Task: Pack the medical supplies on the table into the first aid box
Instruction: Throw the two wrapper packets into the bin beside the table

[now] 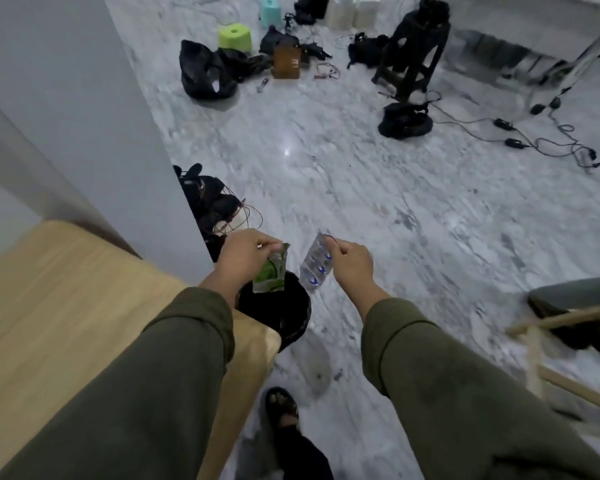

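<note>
My left hand (245, 256) pinches the top of a green and white sachet (271, 271), which hangs down over a black bin (284, 318) on the floor. Just to the right, my right hand (350, 263) pinches the top edge of a silver blister pack (315, 266) with blue print, hanging beside the bin's rim. Both arms wear olive sleeves. The light wooden table (66, 306) lies at the lower left, its corner next to the bin. No first aid box is in view.
A white wall or pillar (66, 116) rises on the left. The marble floor holds black bags (205, 71), a green stool (234, 36), a black stand (413, 53) and cables (548, 140). A wooden chair frame (568, 341) is at right. My sandalled foot (281, 407) stands below.
</note>
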A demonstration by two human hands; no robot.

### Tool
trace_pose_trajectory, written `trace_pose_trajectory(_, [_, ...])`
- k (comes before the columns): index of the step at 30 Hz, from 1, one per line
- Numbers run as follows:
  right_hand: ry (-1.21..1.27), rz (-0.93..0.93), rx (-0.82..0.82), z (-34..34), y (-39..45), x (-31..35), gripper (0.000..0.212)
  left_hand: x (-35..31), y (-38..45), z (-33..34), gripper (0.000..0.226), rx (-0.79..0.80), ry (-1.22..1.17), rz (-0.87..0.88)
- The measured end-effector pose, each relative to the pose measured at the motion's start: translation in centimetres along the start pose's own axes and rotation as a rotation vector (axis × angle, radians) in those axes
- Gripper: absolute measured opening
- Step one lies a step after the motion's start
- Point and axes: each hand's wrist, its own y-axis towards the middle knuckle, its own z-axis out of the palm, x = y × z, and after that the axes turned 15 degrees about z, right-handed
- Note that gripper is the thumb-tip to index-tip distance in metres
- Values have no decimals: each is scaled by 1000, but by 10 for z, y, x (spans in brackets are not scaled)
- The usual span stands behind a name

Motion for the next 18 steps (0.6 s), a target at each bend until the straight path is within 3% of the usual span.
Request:
trace_pose_trajectory(6, [-42, 75, 122, 45, 52, -41, 30, 50, 37, 50, 19, 205, 79, -96])
trace_pose_trajectory(13, [-38, 147, 208, 75, 91, -63, 32, 75, 65, 82, 23, 290, 128, -145])
trace_pose_trajectory(18, [-173, 199, 409, 87, 106, -69, 60, 92, 68, 87, 44, 422, 191, -162])
